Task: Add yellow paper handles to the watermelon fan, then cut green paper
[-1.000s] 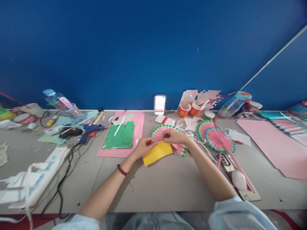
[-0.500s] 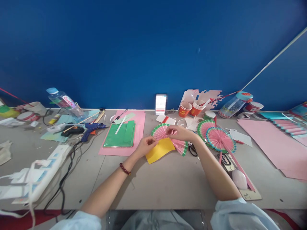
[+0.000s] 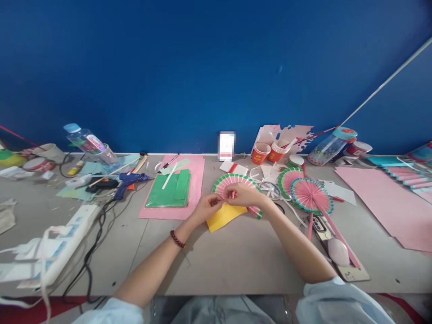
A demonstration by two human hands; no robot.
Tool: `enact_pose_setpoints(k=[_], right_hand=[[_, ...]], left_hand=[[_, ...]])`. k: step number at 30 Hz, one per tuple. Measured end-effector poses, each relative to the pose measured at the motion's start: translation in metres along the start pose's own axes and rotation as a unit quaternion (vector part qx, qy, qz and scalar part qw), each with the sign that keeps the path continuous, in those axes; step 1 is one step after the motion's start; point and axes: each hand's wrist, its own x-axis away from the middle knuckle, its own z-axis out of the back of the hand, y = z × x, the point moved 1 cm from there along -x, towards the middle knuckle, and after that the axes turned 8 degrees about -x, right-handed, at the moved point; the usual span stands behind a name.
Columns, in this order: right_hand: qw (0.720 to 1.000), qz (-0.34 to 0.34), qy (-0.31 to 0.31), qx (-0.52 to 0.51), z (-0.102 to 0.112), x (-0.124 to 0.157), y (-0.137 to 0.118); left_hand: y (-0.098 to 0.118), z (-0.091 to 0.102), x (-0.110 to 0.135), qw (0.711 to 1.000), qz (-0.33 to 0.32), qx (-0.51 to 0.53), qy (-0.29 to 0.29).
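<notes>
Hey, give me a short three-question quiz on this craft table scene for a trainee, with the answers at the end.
1. Which thing do the left hand and the right hand both touch?
A. the pleated fan
B. the blue glue gun
C. a paper cup
2. True or false: a bead bracelet sits on the left wrist.
3. Fill in: the green paper lies on a ___ sheet.
Key: 1 A; 2 true; 3 pink, the pink sheet.
</notes>
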Motion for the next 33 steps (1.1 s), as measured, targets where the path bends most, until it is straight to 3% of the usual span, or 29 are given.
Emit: enact_pose_setpoints(k=[21, 33], right_hand=[[0.999, -0.032, -0.026, 0.001, 0.000, 0.000, 0.009], [0.998, -0.064, -0.021, 0.018, 0.010, 0.005, 0.001]], left_hand=[[-0.001, -0.002, 0.002, 0.999, -0.022, -0.036, 0.010], [0.002, -0.002, 0.002, 0.999, -0.022, -0.045, 0.009]])
